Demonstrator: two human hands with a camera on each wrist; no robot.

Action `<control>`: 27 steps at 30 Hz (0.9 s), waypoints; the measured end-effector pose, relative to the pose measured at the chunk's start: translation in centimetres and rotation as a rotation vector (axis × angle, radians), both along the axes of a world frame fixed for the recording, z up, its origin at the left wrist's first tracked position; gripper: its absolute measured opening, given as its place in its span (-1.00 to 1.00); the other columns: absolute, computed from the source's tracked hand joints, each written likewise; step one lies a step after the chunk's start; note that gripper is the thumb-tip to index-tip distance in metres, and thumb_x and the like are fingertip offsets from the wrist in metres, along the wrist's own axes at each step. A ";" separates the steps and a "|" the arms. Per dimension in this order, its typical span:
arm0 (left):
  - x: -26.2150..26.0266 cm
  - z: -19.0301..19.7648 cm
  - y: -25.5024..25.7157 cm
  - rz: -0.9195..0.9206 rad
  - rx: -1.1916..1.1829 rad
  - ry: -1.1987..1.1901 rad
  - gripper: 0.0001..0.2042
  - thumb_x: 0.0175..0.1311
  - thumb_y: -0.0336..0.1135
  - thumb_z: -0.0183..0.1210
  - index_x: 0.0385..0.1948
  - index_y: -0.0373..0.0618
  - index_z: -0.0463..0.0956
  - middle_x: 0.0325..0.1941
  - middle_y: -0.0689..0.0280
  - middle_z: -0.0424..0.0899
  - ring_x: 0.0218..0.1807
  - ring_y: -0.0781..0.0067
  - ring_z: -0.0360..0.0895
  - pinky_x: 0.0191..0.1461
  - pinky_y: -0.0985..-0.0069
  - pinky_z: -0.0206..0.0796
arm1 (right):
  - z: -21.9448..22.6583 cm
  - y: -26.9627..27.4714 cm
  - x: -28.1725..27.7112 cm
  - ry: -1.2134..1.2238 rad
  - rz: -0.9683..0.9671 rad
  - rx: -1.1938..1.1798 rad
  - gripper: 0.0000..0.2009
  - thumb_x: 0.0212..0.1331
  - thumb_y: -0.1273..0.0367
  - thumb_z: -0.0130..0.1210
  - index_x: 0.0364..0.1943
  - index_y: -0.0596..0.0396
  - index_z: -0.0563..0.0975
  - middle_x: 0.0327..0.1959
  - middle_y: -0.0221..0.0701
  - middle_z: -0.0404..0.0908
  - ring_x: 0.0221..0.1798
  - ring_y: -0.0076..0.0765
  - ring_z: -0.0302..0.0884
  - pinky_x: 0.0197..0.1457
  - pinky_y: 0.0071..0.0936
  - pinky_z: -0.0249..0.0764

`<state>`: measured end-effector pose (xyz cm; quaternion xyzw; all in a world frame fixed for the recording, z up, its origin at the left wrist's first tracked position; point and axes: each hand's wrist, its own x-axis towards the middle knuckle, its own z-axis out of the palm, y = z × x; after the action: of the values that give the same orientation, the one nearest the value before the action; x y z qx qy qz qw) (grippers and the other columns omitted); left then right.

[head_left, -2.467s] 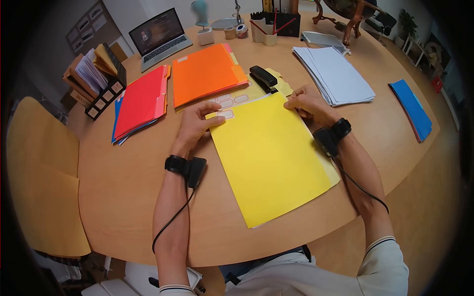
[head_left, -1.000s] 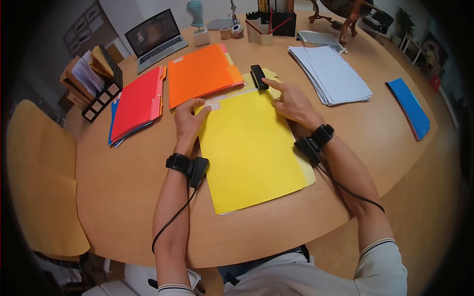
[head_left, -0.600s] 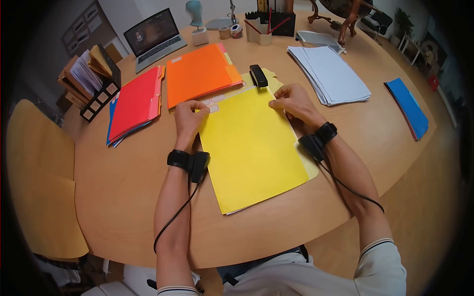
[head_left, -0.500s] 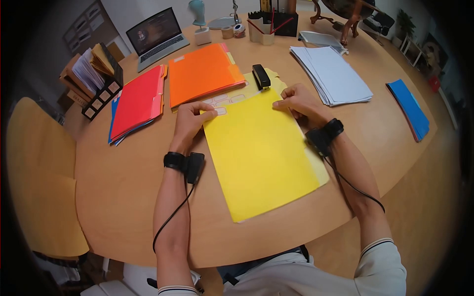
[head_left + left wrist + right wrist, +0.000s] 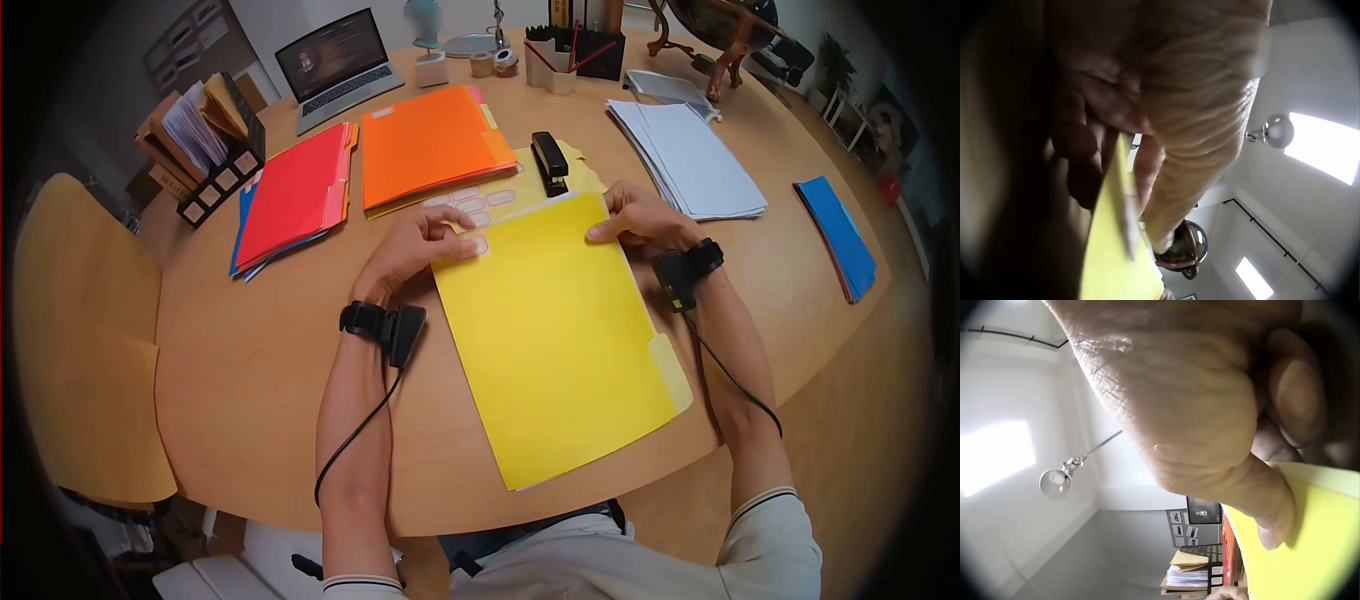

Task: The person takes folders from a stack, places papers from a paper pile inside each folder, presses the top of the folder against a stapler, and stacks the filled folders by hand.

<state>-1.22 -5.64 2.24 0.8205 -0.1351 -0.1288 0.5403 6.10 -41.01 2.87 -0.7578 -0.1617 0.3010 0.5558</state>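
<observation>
A bright yellow folder (image 5: 560, 340) is tilted in front of me, white paper edges showing at its top and bottom. My left hand (image 5: 412, 248) pinches its upper left corner, thumb on the front face and fingers behind. At the upper right corner my right hand (image 5: 648, 218) grips it the same way; the right wrist view shows the thumb (image 5: 1275, 519) flat on the yellow face. Just beyond the top edge stands a black stapler (image 5: 549, 162), on a paler yellow folder (image 5: 518, 185) printed with red-outlined boxes. The held folder covers the lower part of that one.
Orange folders (image 5: 435, 140) and red folders (image 5: 295, 195) lie to the left, near a laptop (image 5: 340, 65) and a file holder (image 5: 222, 180). White papers (image 5: 690, 160) and a blue folder (image 5: 838, 235) lie right. A pen holder (image 5: 553, 68) stands at the back.
About a second ago my right index finger reached the stapler; that hand then returned to the folder's corner. Both hands have since drawn the folder toward me, baring more of the printed boxes.
</observation>
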 end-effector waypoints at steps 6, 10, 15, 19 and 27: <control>-0.3 -0.7 1.9 0.041 -0.792 0.092 -0.12 0.36 0.38 0.07 0.36 -0.35 0.25 -0.04 0.16 0.71 -0.20 0.49 0.71 -0.24 0.53 0.59 | -1.7 -1.6 1.1 0.115 -0.281 0.520 -0.82 0.38 0.32 0.23 -0.21 0.18 0.61 -0.62 -0.56 0.54 -0.77 -0.76 0.16 -0.70 -0.68 -0.01; -0.7 -0.6 1.7 0.008 -0.774 0.135 0.12 0.15 0.69 -0.15 0.34 -0.39 0.30 0.06 -0.02 0.68 -0.03 0.25 0.73 0.02 0.32 0.63 | -3.2 -1.2 2.2 0.108 -0.464 0.825 -0.79 0.46 0.26 0.13 -0.16 0.13 0.53 -0.46 -0.51 0.61 -0.62 -0.66 0.49 -0.59 -0.72 0.42; -0.2 -0.2 0.3 -0.043 -0.453 0.175 -0.16 0.38 0.41 -0.02 0.31 -0.31 0.36 0.08 -0.06 0.69 -0.13 0.27 0.75 -0.18 0.48 0.61 | -3.8 -1.2 2.5 0.055 -0.468 0.830 -0.77 0.48 0.26 0.11 -0.05 0.15 0.50 -0.32 -0.45 0.63 -0.43 -0.60 0.61 -0.38 -0.69 0.61; -1.5 1.7 -2.0 -0.033 -0.195 0.243 -0.64 0.51 -0.14 0.13 0.04 -0.32 0.51 -0.29 0.06 0.79 -0.36 0.45 0.73 -0.28 0.56 0.59 | -3.4 -0.6 2.2 0.033 -0.443 0.888 -0.75 0.49 0.26 0.09 0.03 0.15 0.48 -0.20 -0.36 0.66 -0.34 -0.50 0.66 -0.28 -0.62 0.64; 0.8 -1.2 1.4 0.305 -0.763 0.044 -0.61 0.56 -0.05 0.06 -0.02 -0.29 0.49 -0.35 0.11 0.72 -0.46 0.56 0.61 -0.43 0.69 0.39 | -1.3 0.3 0.2 0.039 -0.257 0.742 -0.37 0.43 0.06 0.11 0.39 0.18 0.25 -0.04 -0.21 0.63 -0.12 -0.32 0.66 0.05 -0.42 0.58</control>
<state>-0.38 -4.23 1.01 0.5688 -0.0384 -0.0053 0.8215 6.32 -40.70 1.53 -0.5134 -0.1526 0.1644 0.8283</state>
